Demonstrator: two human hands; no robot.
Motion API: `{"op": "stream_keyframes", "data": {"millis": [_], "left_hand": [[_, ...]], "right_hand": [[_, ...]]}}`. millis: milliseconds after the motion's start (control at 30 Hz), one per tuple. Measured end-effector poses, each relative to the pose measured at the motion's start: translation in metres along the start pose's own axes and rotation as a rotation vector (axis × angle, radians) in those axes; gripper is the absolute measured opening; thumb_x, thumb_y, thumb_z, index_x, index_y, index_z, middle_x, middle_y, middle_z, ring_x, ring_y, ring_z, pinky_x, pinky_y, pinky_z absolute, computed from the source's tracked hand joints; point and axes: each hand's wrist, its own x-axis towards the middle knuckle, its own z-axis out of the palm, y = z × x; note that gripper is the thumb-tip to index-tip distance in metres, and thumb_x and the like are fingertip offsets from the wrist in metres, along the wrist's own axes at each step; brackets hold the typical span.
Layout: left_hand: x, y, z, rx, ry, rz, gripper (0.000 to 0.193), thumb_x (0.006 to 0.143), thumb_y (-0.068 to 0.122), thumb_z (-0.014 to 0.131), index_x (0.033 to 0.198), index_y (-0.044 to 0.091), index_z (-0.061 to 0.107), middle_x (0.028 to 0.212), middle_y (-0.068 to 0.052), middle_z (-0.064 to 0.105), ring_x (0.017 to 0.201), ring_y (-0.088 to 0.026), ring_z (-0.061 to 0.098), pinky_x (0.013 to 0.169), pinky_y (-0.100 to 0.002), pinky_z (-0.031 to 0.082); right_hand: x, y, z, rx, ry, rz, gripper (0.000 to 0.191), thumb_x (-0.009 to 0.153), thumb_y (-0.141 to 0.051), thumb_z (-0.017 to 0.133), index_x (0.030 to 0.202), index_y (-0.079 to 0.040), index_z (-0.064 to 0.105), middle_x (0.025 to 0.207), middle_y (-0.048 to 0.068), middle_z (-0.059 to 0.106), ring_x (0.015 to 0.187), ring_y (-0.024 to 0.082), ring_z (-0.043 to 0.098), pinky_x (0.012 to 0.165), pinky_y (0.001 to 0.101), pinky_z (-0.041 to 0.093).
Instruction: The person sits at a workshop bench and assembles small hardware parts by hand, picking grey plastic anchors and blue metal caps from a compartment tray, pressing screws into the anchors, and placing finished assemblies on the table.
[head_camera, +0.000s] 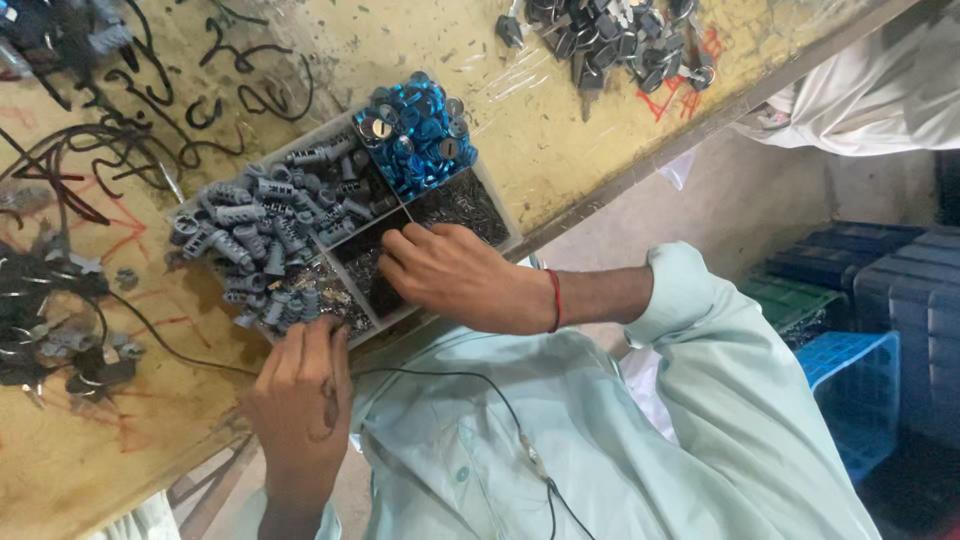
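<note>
A divided white tray (512, 238) sits at the near edge of a yellow workbench (560, 100). It holds grey cylinder parts (265, 225), shiny blue round caps (415, 135) and tiny dark metal bits (462, 203). My right hand (460, 275), with a red thread at the wrist, rests over the compartment of small dark bits, fingertips pinched down into them. My left hand (300, 400) is curled at the tray's near left corner, fingers closed on something small that I cannot make out. A thin black cable (470, 378) runs across my pale green shirt.
Black wire hooks and bent wires (215, 95) lie at the far left of the bench. A heap of dark keys and metal parts (610, 40) lies at the far right. Blue and dark plastic crates (860, 350) stand on the floor. Another person's white clothing (880, 80) shows at top right.
</note>
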Motion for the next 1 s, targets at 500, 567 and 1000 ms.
{"op": "stream_keyframes", "data": {"millis": [500,567,1000], "left_hand": [[-0.009,0.001,0.007,-0.311,0.056,-0.111,0.015,0.091,0.003,0.065,0.103,-0.004,0.059,0.091,-0.018,0.062,0.079,-0.034,0.065,0.070,-0.043,0.051],[-0.011,0.003,0.005,-0.419,0.069,-0.071,0.016,0.087,-0.002,0.066,0.102,-0.003,0.060,0.095,-0.017,0.061,0.080,-0.031,0.064,0.071,-0.040,0.052],[-0.010,0.014,0.044,-0.956,0.331,-0.238,0.014,0.097,-0.007,0.072,0.110,-0.007,0.068,0.103,-0.017,0.074,0.086,-0.018,0.073,0.081,-0.028,0.061]], "right_hand": [[0.007,-0.002,0.003,0.023,-0.062,0.019,0.015,0.080,-0.012,0.065,0.090,-0.004,0.059,0.102,0.009,0.054,0.100,0.024,0.059,0.072,0.0325,0.051],[0.006,0.000,0.001,0.116,-0.052,0.033,0.017,0.081,-0.011,0.065,0.094,-0.003,0.057,0.102,0.010,0.054,0.099,0.026,0.059,0.072,0.0355,0.052],[-0.009,0.011,-0.013,0.898,0.139,0.209,0.014,0.095,-0.003,0.070,0.102,-0.002,0.058,0.098,0.013,0.062,0.092,0.032,0.067,0.077,0.0398,0.055]]}}
